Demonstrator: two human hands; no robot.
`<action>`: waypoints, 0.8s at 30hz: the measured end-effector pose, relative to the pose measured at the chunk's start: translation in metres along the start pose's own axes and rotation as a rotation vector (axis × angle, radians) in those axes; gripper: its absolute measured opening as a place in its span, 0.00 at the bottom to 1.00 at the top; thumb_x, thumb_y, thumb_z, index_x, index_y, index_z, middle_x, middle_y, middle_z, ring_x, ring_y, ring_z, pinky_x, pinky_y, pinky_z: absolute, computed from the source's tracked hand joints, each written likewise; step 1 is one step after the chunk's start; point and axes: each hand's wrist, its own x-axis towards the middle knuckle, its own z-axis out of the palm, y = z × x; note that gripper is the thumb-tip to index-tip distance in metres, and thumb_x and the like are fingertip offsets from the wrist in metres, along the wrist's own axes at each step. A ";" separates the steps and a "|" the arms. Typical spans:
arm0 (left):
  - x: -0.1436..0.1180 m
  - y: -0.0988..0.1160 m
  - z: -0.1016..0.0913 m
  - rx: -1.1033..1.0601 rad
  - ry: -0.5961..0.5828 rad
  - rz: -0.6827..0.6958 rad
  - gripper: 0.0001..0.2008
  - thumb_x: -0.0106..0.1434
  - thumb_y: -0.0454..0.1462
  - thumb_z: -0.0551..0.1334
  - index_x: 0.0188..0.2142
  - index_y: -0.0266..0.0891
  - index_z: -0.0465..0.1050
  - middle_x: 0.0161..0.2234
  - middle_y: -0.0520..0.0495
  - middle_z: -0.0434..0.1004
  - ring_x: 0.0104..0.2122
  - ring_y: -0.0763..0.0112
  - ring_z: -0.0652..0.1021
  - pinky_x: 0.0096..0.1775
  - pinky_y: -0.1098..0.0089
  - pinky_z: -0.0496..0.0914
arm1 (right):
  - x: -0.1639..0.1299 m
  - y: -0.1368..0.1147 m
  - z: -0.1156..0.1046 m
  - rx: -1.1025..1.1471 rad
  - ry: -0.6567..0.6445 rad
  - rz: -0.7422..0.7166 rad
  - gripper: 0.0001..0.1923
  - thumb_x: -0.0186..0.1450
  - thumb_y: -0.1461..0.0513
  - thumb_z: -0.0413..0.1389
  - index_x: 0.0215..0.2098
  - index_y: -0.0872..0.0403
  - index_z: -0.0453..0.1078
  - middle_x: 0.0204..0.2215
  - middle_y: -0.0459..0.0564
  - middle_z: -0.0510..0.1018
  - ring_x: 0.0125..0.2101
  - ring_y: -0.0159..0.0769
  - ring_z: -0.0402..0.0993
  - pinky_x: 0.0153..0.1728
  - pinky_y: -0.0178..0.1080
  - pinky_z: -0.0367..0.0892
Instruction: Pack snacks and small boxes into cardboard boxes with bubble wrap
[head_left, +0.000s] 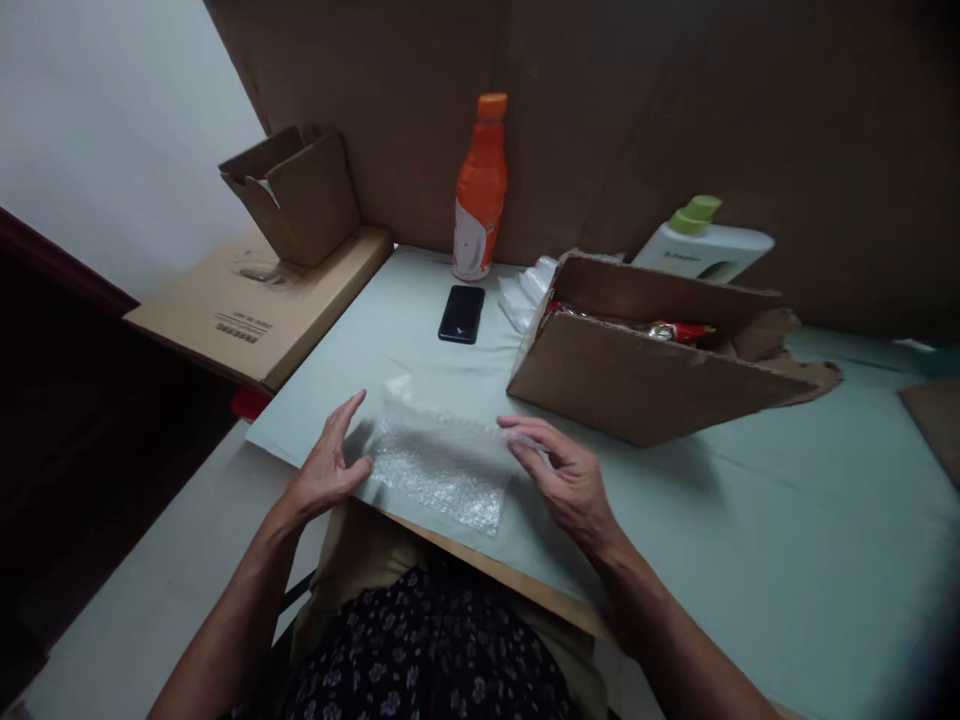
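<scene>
A sheet of clear, wrinkled bubble wrap (442, 465) is being held above the near edge of a table with a pale green cover (780, 560), in front of the person's body, between the two hands. Its right upper corner is being pinched by the right hand (566, 480), between the thumb and the fingers, which are being closed narrowly upon it. By the left hand (330, 460) a wide shape is being formed, with the thumb being held well away from the raised fingers; the thumb tip is being placed just beside the left edge of the sheet, and whether it is being touched cannot be told. Beyond the right hand, some red and gold packets (679, 332) are being contained by an open brown cardboard box (600, 380), and partly behind this box a white plastic bottle with a light green cap (697, 250) is being hidden. Beside the box's left end, crumpled clear plastic pieces (529, 290) are being seen, near a black rectangular phone (461, 314). Behind the phone, an orange bottle with a white lower part (480, 190) is being supported upright by the table.
</scene>
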 end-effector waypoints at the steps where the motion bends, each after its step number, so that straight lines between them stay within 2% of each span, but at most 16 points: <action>1: 0.005 -0.001 0.003 -0.061 -0.047 0.020 0.44 0.59 0.40 0.63 0.72 0.41 0.48 0.71 0.34 0.53 0.70 0.45 0.58 0.64 0.46 0.62 | -0.006 -0.007 -0.009 0.064 0.022 0.095 0.10 0.70 0.55 0.57 0.41 0.51 0.79 0.41 0.52 0.84 0.41 0.41 0.81 0.45 0.43 0.75; 3: 0.017 -0.002 0.014 -0.189 -0.149 0.047 0.47 0.59 0.42 0.65 0.73 0.41 0.43 0.70 0.33 0.55 0.69 0.45 0.59 0.67 0.44 0.55 | -0.020 -0.019 -0.027 0.152 0.048 0.234 0.12 0.68 0.52 0.60 0.39 0.52 0.79 0.33 0.50 0.84 0.33 0.38 0.80 0.38 0.39 0.76; 6: 0.033 0.003 0.042 -0.331 -0.263 0.067 0.50 0.58 0.44 0.69 0.73 0.41 0.44 0.69 0.32 0.59 0.68 0.47 0.62 0.67 0.44 0.55 | -0.036 -0.026 -0.053 0.220 0.088 0.329 0.14 0.63 0.50 0.64 0.36 0.52 0.80 0.30 0.50 0.83 0.30 0.37 0.79 0.33 0.37 0.76; 11: 0.044 0.027 0.105 -0.628 -0.503 0.029 0.50 0.56 0.45 0.72 0.72 0.40 0.50 0.61 0.30 0.70 0.61 0.48 0.72 0.60 0.47 0.65 | -0.050 -0.023 -0.090 0.252 0.161 0.423 0.20 0.58 0.46 0.67 0.37 0.52 0.79 0.27 0.49 0.82 0.25 0.36 0.77 0.29 0.38 0.76; 12: 0.045 0.031 0.116 -0.655 -0.526 0.022 0.50 0.56 0.45 0.72 0.71 0.40 0.51 0.61 0.30 0.71 0.60 0.48 0.72 0.59 0.48 0.66 | -0.052 -0.022 -0.095 0.262 0.154 0.448 0.20 0.57 0.46 0.68 0.37 0.52 0.79 0.27 0.49 0.82 0.24 0.35 0.77 0.28 0.37 0.75; 14: 0.048 0.038 0.133 -0.658 -0.484 0.024 0.49 0.54 0.44 0.73 0.71 0.40 0.53 0.63 0.30 0.67 0.63 0.47 0.69 0.60 0.48 0.65 | -0.056 -0.023 -0.105 0.290 0.121 0.497 0.22 0.55 0.45 0.69 0.38 0.52 0.79 0.25 0.49 0.82 0.23 0.35 0.76 0.26 0.37 0.75; 16: 0.054 0.043 0.144 -0.700 -0.418 0.017 0.49 0.52 0.42 0.72 0.70 0.41 0.54 0.66 0.31 0.63 0.65 0.47 0.65 0.61 0.49 0.63 | -0.061 -0.024 -0.112 0.317 0.084 0.533 0.23 0.54 0.45 0.69 0.38 0.52 0.79 0.24 0.49 0.81 0.21 0.35 0.75 0.23 0.37 0.73; 18: 0.061 0.048 0.149 -0.829 -0.461 -0.019 0.50 0.49 0.41 0.72 0.69 0.42 0.56 0.64 0.34 0.67 0.63 0.49 0.68 0.59 0.53 0.64 | -0.065 -0.024 -0.118 0.342 0.066 0.548 0.22 0.53 0.45 0.70 0.36 0.51 0.79 0.24 0.49 0.81 0.20 0.35 0.74 0.22 0.37 0.72; 21: 0.064 0.058 0.150 -1.001 -0.617 -0.095 0.47 0.45 0.40 0.72 0.66 0.41 0.63 0.47 0.40 0.80 0.45 0.58 0.78 0.48 0.62 0.70 | -0.070 -0.020 -0.126 0.342 0.063 0.549 0.21 0.52 0.46 0.71 0.34 0.51 0.79 0.24 0.49 0.80 0.21 0.34 0.73 0.21 0.35 0.70; 22: 0.063 0.062 0.149 -1.023 -0.625 -0.109 0.45 0.45 0.41 0.72 0.64 0.40 0.66 0.41 0.44 0.81 0.39 0.63 0.78 0.44 0.65 0.71 | -0.071 -0.017 -0.128 0.325 0.070 0.550 0.22 0.52 0.45 0.70 0.35 0.52 0.79 0.24 0.49 0.80 0.21 0.34 0.73 0.21 0.35 0.70; 24: 0.060 0.069 0.145 -1.017 -0.541 -0.116 0.37 0.47 0.42 0.73 0.58 0.38 0.73 0.32 0.49 0.77 0.31 0.70 0.75 0.38 0.69 0.69 | -0.072 -0.007 -0.131 0.283 0.093 0.552 0.23 0.53 0.45 0.69 0.37 0.53 0.79 0.25 0.49 0.80 0.22 0.33 0.72 0.23 0.35 0.69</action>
